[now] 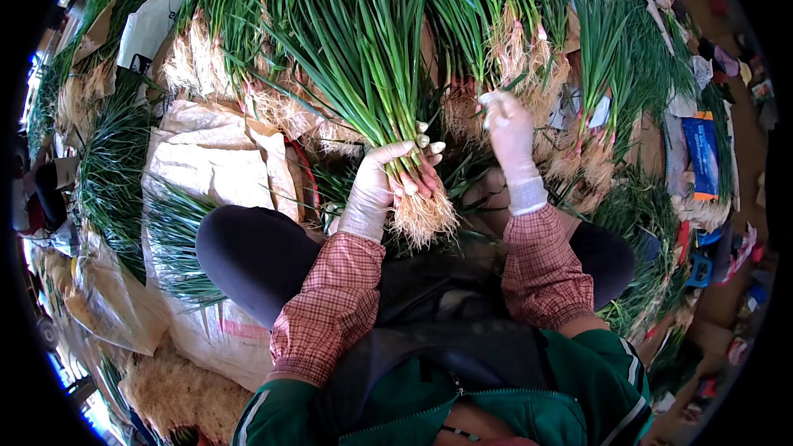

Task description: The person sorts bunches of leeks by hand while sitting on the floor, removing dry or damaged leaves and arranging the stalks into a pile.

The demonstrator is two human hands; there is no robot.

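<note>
My left hand (382, 175), in a pale glove, is closed around a bunch of spring onions (376, 91) just above the roots. Its green leaves fan out away from me, and the pinkish bulbs and tangled pale roots hang below my fingers. To the right, apart from that bunch, my gloved right hand (510, 134) is raised with its fingers drawn together. Whether anything sits between those fingertips is too small to make out. Just beyond the right hand lie more spring onions (514, 33) with long stringy roots.
Piles of spring onions (223, 25) line the far side. Pale woven sacking (206, 153) lies at my left, with loose green leaves (178, 235) over it. A blue and orange packet (702, 157) and a small blue stool (700, 271) are at the right. Dried roots (178, 388) heap up near left.
</note>
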